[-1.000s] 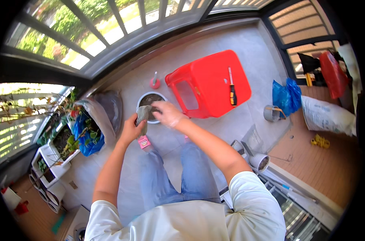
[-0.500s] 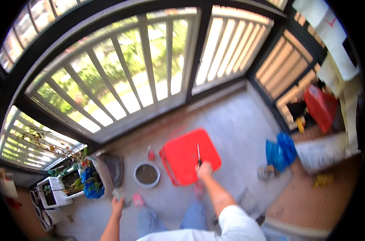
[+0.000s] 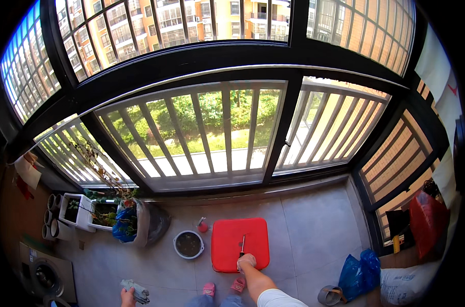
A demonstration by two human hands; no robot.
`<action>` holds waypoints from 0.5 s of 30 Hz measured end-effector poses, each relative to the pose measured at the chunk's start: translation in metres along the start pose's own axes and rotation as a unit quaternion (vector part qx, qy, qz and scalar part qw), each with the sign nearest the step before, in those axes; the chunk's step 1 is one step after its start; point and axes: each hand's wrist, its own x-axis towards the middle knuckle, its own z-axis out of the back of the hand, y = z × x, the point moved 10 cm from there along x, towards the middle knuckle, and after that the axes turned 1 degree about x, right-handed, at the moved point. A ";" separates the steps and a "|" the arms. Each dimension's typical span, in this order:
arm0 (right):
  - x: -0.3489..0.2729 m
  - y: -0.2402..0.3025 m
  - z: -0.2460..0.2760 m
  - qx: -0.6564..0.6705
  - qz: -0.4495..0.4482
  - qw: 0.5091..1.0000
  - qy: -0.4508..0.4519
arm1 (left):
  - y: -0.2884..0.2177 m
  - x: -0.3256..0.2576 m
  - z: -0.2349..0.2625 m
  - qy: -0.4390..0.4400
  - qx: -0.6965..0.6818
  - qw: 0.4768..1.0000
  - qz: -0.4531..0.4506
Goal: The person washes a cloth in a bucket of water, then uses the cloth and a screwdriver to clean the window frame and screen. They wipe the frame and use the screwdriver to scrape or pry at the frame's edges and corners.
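Observation:
My right hand (image 3: 246, 261) reaches over a red plastic stool (image 3: 253, 230), closed round the dark handle of a screwdriver (image 3: 244, 240). Its thin metal shaft points away from me above the seat; whether it touches the stool I cannot tell. Low on the left, my left hand (image 3: 127, 298) grips a bunched grey-green cloth (image 3: 136, 290), partly cut off by the lower edge. Between them stands a round pale pot (image 3: 188, 244) with dark contents. A small clear container with something red in it (image 3: 203, 225) stands beside the stool.
My pink slippers (image 3: 208, 289) are just in front of the stool. At left are white planters (image 3: 78, 212), a bagged plant (image 3: 135, 222) and a washing machine (image 3: 47, 273). Blue bags (image 3: 359, 273), a metal ring-shaped item (image 3: 330, 295) and a white sack (image 3: 406, 281) lie right. Railings border the far side.
My view has tilted up and steadied, so the windows show more. Both hands now appear lower in view, still holding the screwdriver and the cloth.

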 end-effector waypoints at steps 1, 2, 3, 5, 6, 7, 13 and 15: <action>-0.029 0.000 0.013 0.018 0.044 0.999 -0.006 | 0.021 -0.013 0.021 -0.018 -0.009 1.000 0.015; -0.078 0.001 0.043 0.036 0.088 0.995 -0.008 | 0.038 -0.025 0.042 -0.034 -0.017 0.999 0.026; -0.101 0.013 0.056 -0.006 0.150 0.989 -0.021 | 0.041 -0.031 0.045 -0.023 -0.026 0.999 0.027; -0.133 0.035 0.072 -0.083 0.261 0.960 -0.058 | 0.039 -0.043 0.025 0.012 -0.036 0.999 0.027; -0.120 0.028 0.067 -0.062 0.218 0.971 -0.082 | 0.034 -0.047 0.020 0.023 -0.030 0.999 0.028; -0.104 0.027 0.058 -0.038 0.175 0.978 -0.106 | 0.031 -0.045 0.017 0.030 -0.029 0.999 0.023; -0.095 -0.005 0.040 0.135 0.077 0.987 0.029 | 0.030 -0.040 0.046 0.034 -0.036 0.999 -0.008; -0.140 -0.009 0.057 0.230 0.089 0.963 0.110 | 0.039 -0.045 0.061 0.026 -0.053 0.998 -0.016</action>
